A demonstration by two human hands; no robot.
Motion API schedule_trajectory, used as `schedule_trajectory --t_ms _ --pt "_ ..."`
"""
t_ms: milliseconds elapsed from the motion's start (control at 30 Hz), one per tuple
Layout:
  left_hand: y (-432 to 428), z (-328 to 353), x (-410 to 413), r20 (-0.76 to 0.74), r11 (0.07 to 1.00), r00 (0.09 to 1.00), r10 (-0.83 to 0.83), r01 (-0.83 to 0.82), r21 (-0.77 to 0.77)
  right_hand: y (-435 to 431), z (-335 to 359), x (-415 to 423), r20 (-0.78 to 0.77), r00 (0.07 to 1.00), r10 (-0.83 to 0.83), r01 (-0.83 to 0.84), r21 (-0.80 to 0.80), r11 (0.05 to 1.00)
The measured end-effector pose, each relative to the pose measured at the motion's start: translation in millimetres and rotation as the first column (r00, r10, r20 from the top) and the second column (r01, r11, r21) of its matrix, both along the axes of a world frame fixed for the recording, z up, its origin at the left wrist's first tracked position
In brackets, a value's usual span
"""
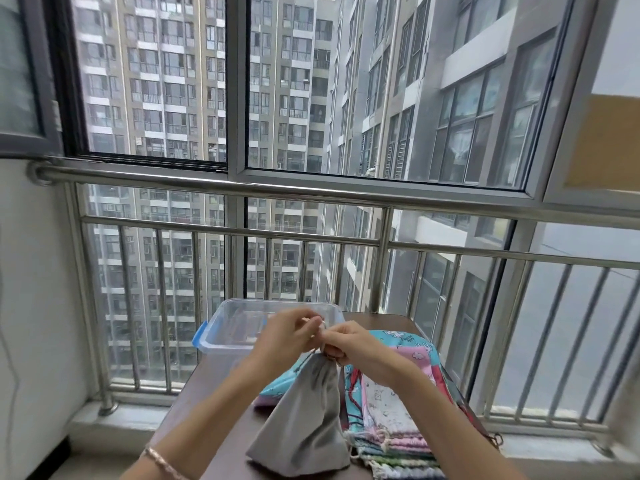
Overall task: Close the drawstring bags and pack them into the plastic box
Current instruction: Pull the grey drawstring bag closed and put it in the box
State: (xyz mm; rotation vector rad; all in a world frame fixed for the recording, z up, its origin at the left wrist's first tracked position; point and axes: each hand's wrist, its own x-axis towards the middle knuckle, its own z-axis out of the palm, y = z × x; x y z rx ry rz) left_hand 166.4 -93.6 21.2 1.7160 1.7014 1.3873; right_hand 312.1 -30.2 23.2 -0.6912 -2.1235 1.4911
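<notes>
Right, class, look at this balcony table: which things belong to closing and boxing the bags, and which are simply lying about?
Belongs to the job: grey bag, gripped at its neck by the left hand and right hand; pile of patterned bags; plastic box.
Just there: table; railing; window; bracelet on the left wrist.

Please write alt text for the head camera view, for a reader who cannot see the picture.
The left hand and right hand pinch the cord at the cinched neck of a grey drawstring bag over a brown table. A clear plastic box stands behind; patterned bags lie to the right.
</notes>
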Motion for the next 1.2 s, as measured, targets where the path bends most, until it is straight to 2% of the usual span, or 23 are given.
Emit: schedule_trajectory --t_ms 67,167,300,433,567,700,767,933,1200 --pt "0 -5 -4 0.145 0.988 0.98 -0.139 0.148 -0.049 4 -4 2 -0.048 0.998 -0.046 0.043 -0.057 0.997" --pt "0 -11 -8 0.185 0.983 0.968 -0.168 0.18 -0.047 6 -9 2 -0.109 0.991 -0.074 0.062 -0.109 0.992" --pt "-2 -14 -15 0.057 0.992 0.991 -0.118 0.121 -0.039 5 -11 1 -0.17 0.977 -0.127 0.107 -0.119 0.987" --pt "-11 -8 -28 0.01 0.995 0.998 -0.069 0.069 -0.066 8 -13 3 -0.232 0.956 -0.181 0.154 -0.128 0.98" --pt "-22 3 -48 -0.13 0.975 0.98 -0.152 0.127 -0.181 10 -11 11 -0.214 0.959 -0.186 0.182 -0.039 0.983" --pt "-29 12 -59 -0.154 0.933 0.963 -0.223 0.165 -0.319 13 -9 17 -0.229 0.961 -0.157 0.153 -0.035 0.988" --pt "-26 12 -56 -0.109 0.899 0.955 -0.275 0.216 -0.381 11 -10 14 -0.238 0.962 -0.13 0.122 -0.05 0.991" --pt "-11 0 -22 0.114 0.92 0.946 -0.303 0.322 -0.223 5 -8 4 -0.216 0.973 -0.085 0.081 -0.027 0.996" --pt "-2 -7 -13 0.114 0.975 0.986 -0.124 0.143 -0.172 4 -6 6 -0.179 0.966 -0.186 0.194 0.03 0.981"
